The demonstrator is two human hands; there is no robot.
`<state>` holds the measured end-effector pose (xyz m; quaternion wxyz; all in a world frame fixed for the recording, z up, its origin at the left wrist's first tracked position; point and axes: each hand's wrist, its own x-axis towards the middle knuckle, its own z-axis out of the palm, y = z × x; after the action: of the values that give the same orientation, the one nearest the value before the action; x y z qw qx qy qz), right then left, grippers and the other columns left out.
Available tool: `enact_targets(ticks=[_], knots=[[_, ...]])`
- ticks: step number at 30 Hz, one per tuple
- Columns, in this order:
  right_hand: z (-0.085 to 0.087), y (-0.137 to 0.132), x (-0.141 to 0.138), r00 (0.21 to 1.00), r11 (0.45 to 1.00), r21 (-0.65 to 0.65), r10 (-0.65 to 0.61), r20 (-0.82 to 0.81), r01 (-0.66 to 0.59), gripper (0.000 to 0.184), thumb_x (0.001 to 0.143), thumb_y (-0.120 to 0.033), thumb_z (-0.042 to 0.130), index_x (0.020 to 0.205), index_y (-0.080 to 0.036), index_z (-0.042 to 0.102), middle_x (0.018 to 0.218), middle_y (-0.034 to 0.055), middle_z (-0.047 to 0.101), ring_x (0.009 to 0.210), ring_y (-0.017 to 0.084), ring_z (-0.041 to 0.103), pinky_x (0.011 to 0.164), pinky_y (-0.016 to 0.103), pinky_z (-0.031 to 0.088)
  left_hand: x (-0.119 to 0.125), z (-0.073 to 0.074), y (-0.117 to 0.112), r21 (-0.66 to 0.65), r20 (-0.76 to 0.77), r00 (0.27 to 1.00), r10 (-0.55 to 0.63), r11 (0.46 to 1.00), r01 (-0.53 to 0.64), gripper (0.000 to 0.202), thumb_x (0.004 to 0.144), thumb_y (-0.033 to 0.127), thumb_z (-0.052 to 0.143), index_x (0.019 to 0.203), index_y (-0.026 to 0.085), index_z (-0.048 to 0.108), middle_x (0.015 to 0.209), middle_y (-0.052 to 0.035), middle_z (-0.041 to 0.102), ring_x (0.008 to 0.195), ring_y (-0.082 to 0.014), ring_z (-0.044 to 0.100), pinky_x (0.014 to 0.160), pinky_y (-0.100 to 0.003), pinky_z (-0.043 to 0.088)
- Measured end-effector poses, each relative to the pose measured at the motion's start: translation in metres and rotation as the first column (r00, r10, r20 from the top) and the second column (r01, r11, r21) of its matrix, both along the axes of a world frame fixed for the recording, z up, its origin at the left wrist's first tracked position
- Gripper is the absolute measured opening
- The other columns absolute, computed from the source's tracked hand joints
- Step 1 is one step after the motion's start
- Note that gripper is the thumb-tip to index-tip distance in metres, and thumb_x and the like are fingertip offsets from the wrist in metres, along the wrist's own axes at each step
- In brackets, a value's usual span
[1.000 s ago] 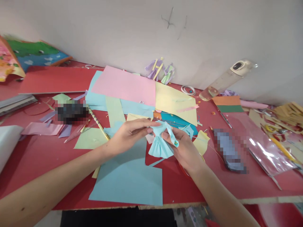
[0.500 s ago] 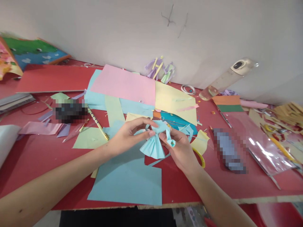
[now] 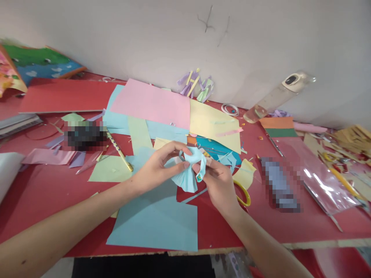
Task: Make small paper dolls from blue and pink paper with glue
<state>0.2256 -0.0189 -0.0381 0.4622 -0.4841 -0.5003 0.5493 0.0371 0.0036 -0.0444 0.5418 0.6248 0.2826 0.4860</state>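
Observation:
Both my hands hold a pleated light-blue paper fan (image 3: 187, 175) just above the red table (image 3: 43, 193). My left hand (image 3: 158, 164) pinches the fan's gathered top between thumb and fingers. My right hand (image 3: 217, 179) grips its right side, where a strip of the same paper curls into a small loop. Beneath them lies a large light-blue sheet (image 3: 156, 220). Yellow-handled scissors (image 3: 243, 193) lie partly hidden under my right hand.
Pink (image 3: 153, 102), yellow (image 3: 211, 123) and green (image 3: 110, 170) sheets litter the table, with a striped pencil (image 3: 120, 152) and paper scraps (image 3: 195, 87) by the wall. A clear bottle (image 3: 275, 98) leans at the back right. Plastic sleeve (image 3: 319, 181) at right. Table's front edge (image 3: 203, 251) is close.
The hands have drawn closer together, squeezing the fan narrower. The right hand has curled the paper's side strip inward and moved slightly left, which uncovers more of the scissors handle.

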Motion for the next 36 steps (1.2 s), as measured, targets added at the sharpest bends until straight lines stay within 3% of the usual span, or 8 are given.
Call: enact_targets(ticks=[8,13,17,22,25,28,32,36], knots=[[0.003,-0.002,-0.008,0.993,0.992,0.091,-0.098,0.065,0.092,0.019,0.076,-0.041,0.081,0.088,-0.027,0.077,0.093,0.0022,0.075,0.091,0.023,0.068,0.078,0.035,0.058,0.001,0.009,-0.007,0.373,-0.304,0.877,0.371,0.894,-0.249,0.011,0.092,0.017,0.064,0.1,0.024,0.063,0.131,-0.01,0.053,0.124,-0.0245,0.054,0.107,-0.046,0.044],[0.005,-0.004,-0.01,0.991,0.984,0.137,-0.12,0.059,0.111,0.018,0.077,-0.038,0.081,0.092,-0.029,0.076,0.098,0.0024,0.075,0.095,0.024,0.069,0.079,0.035,0.059,0.002,0.012,-0.01,0.435,-0.289,0.866,0.409,0.862,-0.261,0.012,0.093,0.017,0.064,0.103,0.024,0.065,0.134,-0.0102,0.056,0.121,-0.0229,0.058,0.104,-0.042,0.048],[0.006,-0.007,-0.01,0.986,0.976,0.184,-0.133,0.098,0.114,0.011,0.083,-0.037,0.075,0.09,-0.028,0.076,0.096,0.0023,0.074,0.095,0.024,0.07,0.081,0.037,0.061,0.004,0.012,-0.012,0.413,-0.251,0.896,0.366,0.878,-0.242,0.017,0.093,0.018,0.065,0.109,0.023,0.067,0.126,-0.0099,0.065,0.118,-0.0226,0.062,0.101,-0.037,0.05],[0.008,-0.011,-0.009,0.975,0.962,0.265,-0.122,0.185,0.07,0.014,0.091,-0.035,0.066,0.098,-0.027,0.076,0.102,0.0046,0.073,0.087,0.021,0.069,0.075,0.035,0.061,0.005,0.013,-0.014,0.14,-0.246,0.922,0.299,0.952,-0.271,0.02,0.091,0.023,0.067,0.111,0.023,0.071,0.112,-0.0053,0.076,0.106,-0.0232,0.07,0.093,-0.034,0.054],[0.008,-0.012,-0.01,0.978,0.979,0.202,-0.055,0.2,0.014,0.021,0.092,-0.037,0.065,0.107,-0.028,0.075,0.103,0.0054,0.073,0.075,0.019,0.068,0.061,0.033,0.059,0.004,0.014,-0.01,-0.065,-0.192,0.949,0.249,0.962,-0.266,0.019,0.09,0.028,0.067,0.106,0.022,0.075,0.113,-0.0045,0.077,0.107,-0.0249,0.069,0.095,-0.035,0.054],[0.01,-0.01,-0.009,0.978,0.985,0.17,-0.052,0.203,0.017,0.023,0.09,-0.039,0.067,0.109,-0.027,0.075,0.1,0.0055,0.073,0.069,0.016,0.064,0.057,0.03,0.056,0.003,0.013,-0.005,-0.212,-0.109,0.976,0.191,0.954,-0.21,0.019,0.088,0.033,0.071,0.103,0.022,0.076,0.108,-0.0038,0.078,0.106,-0.0255,0.07,0.095,-0.036,0.053],[0.013,-0.003,-0.005,0.951,0.94,0.278,-0.254,0.174,0.2,0.019,0.085,-0.038,0.073,0.1,-0.026,0.072,0.095,0.0036,0.068,0.081,0.016,0.063,0.069,0.029,0.056,0.002,0.009,-0.001,-0.405,-0.001,0.999,0.055,0.913,-0.05,0.017,0.084,0.033,0.075,0.096,0.022,0.078,0.091,-0.0025,0.079,0.095,-0.0235,0.072,0.094,-0.037,0.051],[0.014,0.003,-0.002,0.978,0.976,0.18,-0.15,0.148,0.123,0.021,0.08,-0.041,0.078,0.093,-0.026,0.07,0.094,0.0038,0.068,0.083,0.02,0.067,0.072,0.032,0.059,0.001,0.009,0.0,-0.477,0.039,0.997,-0.069,0.875,0.08,0.011,0.082,0.03,0.076,0.085,0.02,0.079,0.085,-0.0036,0.078,0.091,-0.023,0.07,0.094,-0.038,0.049]])
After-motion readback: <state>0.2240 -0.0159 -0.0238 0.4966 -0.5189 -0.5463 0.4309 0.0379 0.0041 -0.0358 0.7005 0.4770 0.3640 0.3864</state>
